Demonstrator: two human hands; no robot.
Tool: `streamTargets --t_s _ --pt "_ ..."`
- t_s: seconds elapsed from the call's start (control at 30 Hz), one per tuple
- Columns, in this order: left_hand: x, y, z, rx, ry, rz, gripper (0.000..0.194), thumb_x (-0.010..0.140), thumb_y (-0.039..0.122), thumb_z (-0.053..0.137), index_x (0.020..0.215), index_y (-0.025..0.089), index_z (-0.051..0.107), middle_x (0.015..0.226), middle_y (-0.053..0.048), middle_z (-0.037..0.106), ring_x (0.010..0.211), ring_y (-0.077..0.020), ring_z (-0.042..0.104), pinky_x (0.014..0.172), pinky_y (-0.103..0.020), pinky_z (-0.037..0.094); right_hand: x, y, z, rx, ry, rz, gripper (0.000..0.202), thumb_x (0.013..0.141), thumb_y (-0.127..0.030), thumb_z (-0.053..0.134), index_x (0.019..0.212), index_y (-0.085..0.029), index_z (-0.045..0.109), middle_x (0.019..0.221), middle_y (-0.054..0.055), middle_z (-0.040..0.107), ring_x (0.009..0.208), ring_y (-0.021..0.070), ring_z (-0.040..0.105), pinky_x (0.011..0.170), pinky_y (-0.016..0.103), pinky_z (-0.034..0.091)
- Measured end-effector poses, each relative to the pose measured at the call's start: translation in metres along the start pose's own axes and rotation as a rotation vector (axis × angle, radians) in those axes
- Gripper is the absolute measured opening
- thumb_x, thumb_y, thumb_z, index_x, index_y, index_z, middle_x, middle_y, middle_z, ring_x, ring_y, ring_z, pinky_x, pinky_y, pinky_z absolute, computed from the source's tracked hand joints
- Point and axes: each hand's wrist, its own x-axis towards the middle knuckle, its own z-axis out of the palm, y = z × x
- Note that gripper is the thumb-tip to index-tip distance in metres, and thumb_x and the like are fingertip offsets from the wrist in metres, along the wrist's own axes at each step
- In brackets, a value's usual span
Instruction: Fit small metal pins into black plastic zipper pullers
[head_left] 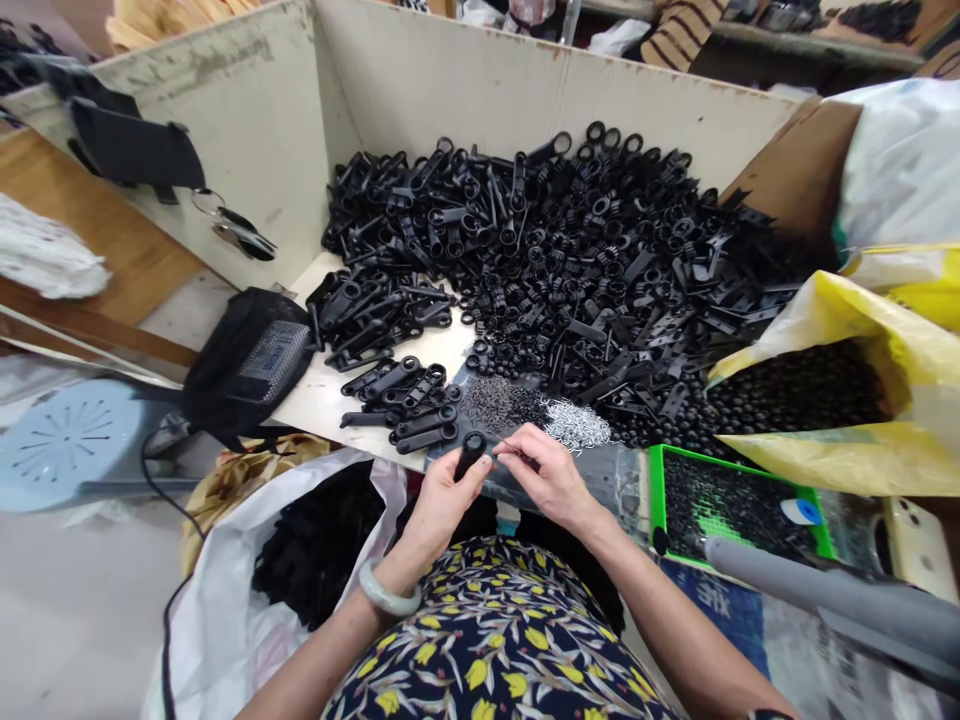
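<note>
Head view: high pale walls (555, 90) stand around the back and left of my worktop, presumably to keep the broad heap of black parts (570, 250) from spilling off. At my left a white sack (217, 570) gapes open, holding dark pieces; to the right a yellow bag (795, 455) lies with its mouth towards the heap, as if for easy scooping. Beside it, a green tray (658, 490) corrals tiny black bits. Nearer me, a small group of black arms (420, 400) lies apart from the heap, likely to keep them separate. Silver pins (576, 424) and brown bits (491, 402) sit just beyond my fingers, probably for short reaches. My left hand (442, 500) pinches a black part (471, 450) upright above the worktop's near edge, apparently to steady it; my right hand's (551, 480) fingertips press together on a thin reddish piece (517, 452), too small to identify.
</note>
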Motion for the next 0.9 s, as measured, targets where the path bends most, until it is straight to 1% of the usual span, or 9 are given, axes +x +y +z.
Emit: streamTargets --t_s 0.17,0.3,0.43,0.53,0.6,0.7,0.8,0.9 --pt "0.001 -0.005 -0.001 -0.012 0.003 -0.018 0.04 0.084 0.053 0.075 0.089 0.014 0.067 0.06 0.008 0.039 0.052 -0.0068 0.029 0.046 -0.021 0.02 0.0 0.0 -0.003 -0.028 -0.065 -0.047 0.016 0.104 -0.025 0.055 0.107 -0.023 0.071 0.096 0.003 0.066 0.088 0.016 0.064 0.079 0.029 0.05" --pt "0.0 -0.007 0.0 -0.022 0.006 -0.024 0.039 0.083 0.053 0.076 0.082 0.015 0.065 0.059 0.007 0.043 0.052 -0.0067 0.032 0.047 -0.02 0.021 0.0 0.001 -0.003 -0.002 -0.062 -0.027 0.019 0.105 -0.03 0.055 0.106 -0.023 0.073 0.093 0.004 0.067 0.085 0.0167 0.063 0.076 0.03 0.051" --pt "0.0 -0.005 0.002 -0.076 0.02 -0.033 0.036 0.08 0.047 0.08 0.079 0.015 0.065 0.061 0.005 0.05 0.052 -0.0062 0.034 0.047 -0.02 0.022 -0.002 0.001 0.001 0.082 -0.006 0.06 0.018 0.101 -0.032 0.061 0.1 -0.022 0.076 0.087 0.002 0.065 0.079 0.0156 0.062 0.073 0.029 0.05" --pt "0.001 -0.003 0.007 -0.176 0.044 -0.066 0.035 0.075 0.044 0.084 0.075 0.015 0.064 0.06 0.006 0.049 0.051 -0.0053 0.034 0.047 -0.02 0.022 -0.005 0.001 0.008 0.111 0.067 0.156 0.018 0.098 -0.035 0.065 0.096 -0.022 0.077 0.082 0.001 0.064 0.071 0.0143 0.058 0.064 0.026 0.046" --pt "0.002 -0.002 0.01 -0.246 0.055 -0.1 0.037 0.073 0.043 0.086 0.072 0.015 0.062 0.058 0.007 0.047 0.05 -0.0047 0.032 0.046 -0.019 0.022 -0.008 0.001 0.011 0.093 0.127 0.186 0.017 0.097 -0.036 0.067 0.093 -0.022 0.076 0.079 0.0 0.063 0.069 0.0141 0.057 0.061 0.026 0.045" --pt "0.003 -0.001 0.014 -0.343 0.053 -0.162 0.037 0.07 0.04 0.088 0.072 0.015 0.062 0.059 0.006 0.05 0.05 -0.0041 0.035 0.046 -0.018 0.023 -0.011 0.002 0.014 0.043 0.175 0.131 0.017 0.098 -0.033 0.066 0.093 -0.022 0.077 0.079 0.001 0.063 0.071 0.015 0.059 0.064 0.028 0.046" --pt "0.002 -0.002 0.017 -0.42 0.039 -0.218 0.036 0.069 0.038 0.089 0.073 0.015 0.062 0.061 0.006 0.052 0.049 -0.0032 0.036 0.046 -0.018 0.025 -0.015 0.004 0.013 0.009 0.172 0.07 0.015 0.098 -0.031 0.066 0.099 -0.022 0.077 0.082 0.002 0.065 0.071 0.0151 0.06 0.064 0.029 0.047" --pt "0.001 -0.002 0.019 -0.445 0.009 -0.25 0.035 0.072 0.039 0.088 0.075 0.015 0.061 0.061 0.006 0.054 0.046 -0.0024 0.036 0.046 -0.018 0.026 -0.018 0.006 0.011 -0.034 0.169 0.053 0.014 0.098 -0.031 0.067 0.101 -0.022 0.076 0.082 0.002 0.065 0.068 0.0146 0.057 0.061 0.029 0.046"
